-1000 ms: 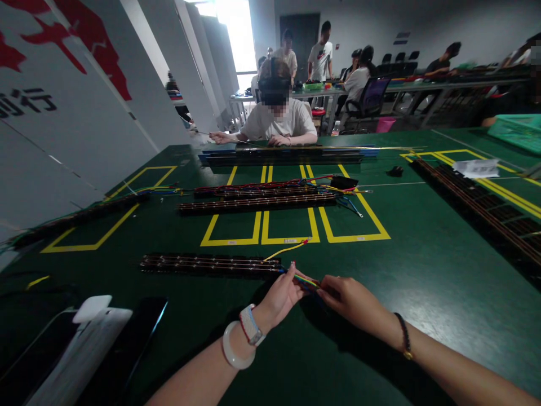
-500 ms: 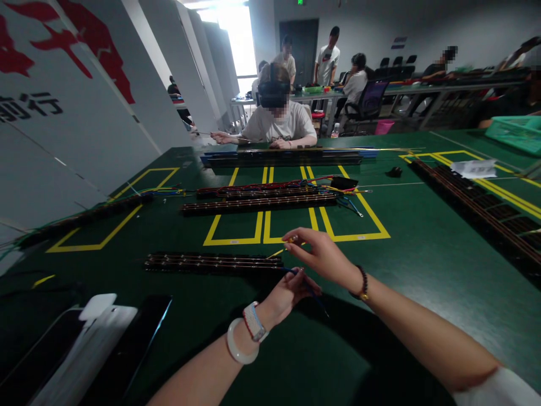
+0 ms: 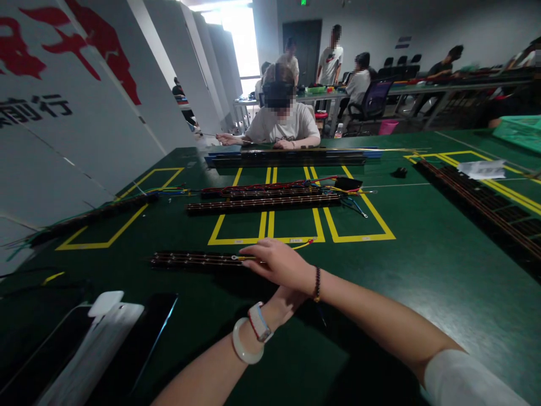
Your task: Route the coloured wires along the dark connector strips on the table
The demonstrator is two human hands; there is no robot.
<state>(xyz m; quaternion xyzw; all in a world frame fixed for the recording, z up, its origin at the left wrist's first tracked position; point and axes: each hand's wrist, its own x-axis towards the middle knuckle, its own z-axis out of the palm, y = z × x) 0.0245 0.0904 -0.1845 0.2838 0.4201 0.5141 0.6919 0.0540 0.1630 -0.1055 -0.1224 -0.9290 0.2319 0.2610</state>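
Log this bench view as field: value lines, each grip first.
Right grip: pinching a ring-ended wire above the near strip
Left grip: partly hidden beneath right wrist; hold unclear
Loose lead: yellow wire, red near its tip
Mid-table: wired strips across yellow tape outlines
Far side: seated person behind long blue-edged pieces

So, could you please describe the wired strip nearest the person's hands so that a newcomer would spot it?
On the green table, find the yellow-taped outlines in the middle. Nearer the camera lies the dark strip, with lengthwise brownish lines. Unlike the strips across those outlines, it has the person's right hand over its right end.
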